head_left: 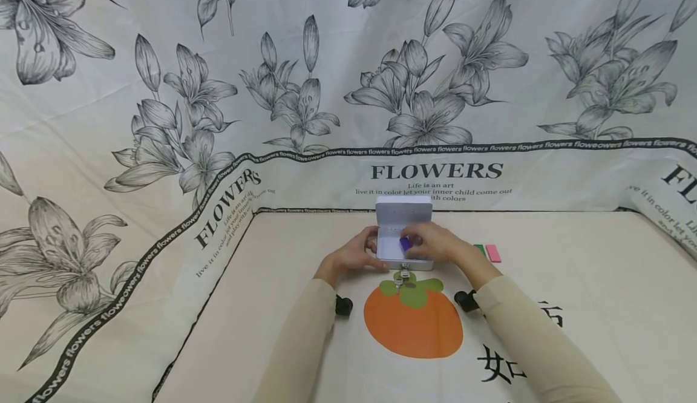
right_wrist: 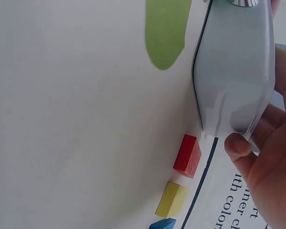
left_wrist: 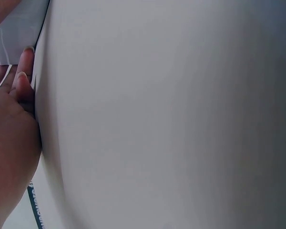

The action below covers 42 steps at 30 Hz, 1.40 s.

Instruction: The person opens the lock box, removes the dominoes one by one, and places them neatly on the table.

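A small white lidded box [head_left: 404, 214] stands with its lid raised and its clasp [head_left: 403, 275] facing me. My left hand [head_left: 355, 253] holds the box by its left side, thumb at the front corner and fingers farther back. Over the box's inside, my right hand [head_left: 437, 242] pinches a purple block [head_left: 405, 244] between thumb and fingers. In the left wrist view, fingers of the left hand [left_wrist: 12, 124] lie against the box's side [left_wrist: 21, 33]. The right wrist view shows the right hand [right_wrist: 271, 162] at the box's rim; the purple block is hidden there.
Right of the box lie a pink block [head_left: 492, 253] and a green block [head_left: 479, 249], partly covered by my arm. A red block [right_wrist: 187, 156], a yellow block [right_wrist: 171, 199] and a blue block [right_wrist: 162, 224] line up beside it. The cloth bears a printed persimmon [head_left: 414, 324].
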### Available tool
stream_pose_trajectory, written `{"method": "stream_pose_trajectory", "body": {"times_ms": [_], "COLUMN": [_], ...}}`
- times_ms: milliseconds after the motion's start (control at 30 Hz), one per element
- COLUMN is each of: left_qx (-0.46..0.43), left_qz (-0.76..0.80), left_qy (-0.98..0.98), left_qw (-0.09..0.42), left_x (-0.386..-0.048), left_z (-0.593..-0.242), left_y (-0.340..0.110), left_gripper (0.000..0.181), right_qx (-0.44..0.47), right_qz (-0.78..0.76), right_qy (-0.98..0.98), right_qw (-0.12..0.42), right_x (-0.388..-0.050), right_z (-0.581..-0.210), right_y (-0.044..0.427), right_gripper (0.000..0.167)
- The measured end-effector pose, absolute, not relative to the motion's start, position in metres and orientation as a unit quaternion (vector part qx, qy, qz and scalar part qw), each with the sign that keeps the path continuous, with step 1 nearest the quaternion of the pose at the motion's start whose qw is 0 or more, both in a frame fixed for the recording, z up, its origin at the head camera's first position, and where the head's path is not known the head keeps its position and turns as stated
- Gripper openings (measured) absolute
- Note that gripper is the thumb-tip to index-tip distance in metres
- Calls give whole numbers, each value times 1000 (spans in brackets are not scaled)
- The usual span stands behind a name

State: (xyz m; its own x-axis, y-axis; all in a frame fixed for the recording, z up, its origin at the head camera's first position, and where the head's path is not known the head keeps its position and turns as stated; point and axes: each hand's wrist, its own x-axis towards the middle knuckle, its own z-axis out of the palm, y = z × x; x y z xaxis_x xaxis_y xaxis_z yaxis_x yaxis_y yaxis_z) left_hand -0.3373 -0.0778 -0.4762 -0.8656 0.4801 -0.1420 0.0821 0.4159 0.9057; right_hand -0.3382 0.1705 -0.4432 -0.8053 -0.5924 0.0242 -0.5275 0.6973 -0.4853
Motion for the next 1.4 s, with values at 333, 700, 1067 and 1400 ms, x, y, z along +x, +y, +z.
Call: {"method": "stream_pose_trajectory", "body": {"times_ms": [333,700,1067,1400], "left_qx": [170,163,161,170], "left_qz": [509,504,504,500], "left_qy": [821,826,827,829], "left_qw": [193,192,189,183], "left_x": [-339,-339,-340,-341], "left_z": [-477,-477,-478,-481], "left_y": [-78,-77,-76,-76], "left_gripper": [98,99,101,102], "right_qx": [-285,-265,-252,-238], "right_qz": [-285,-347,-368,-335], "right_qy": [915,900,895,912], "right_qw": [25,8,-17,-5], "right_x": [-332,-322,-314,-306], "right_z": [-438,-436,-435,-438], "right_y": [173,183,199,224], "right_gripper": [45,42,44,42]}}
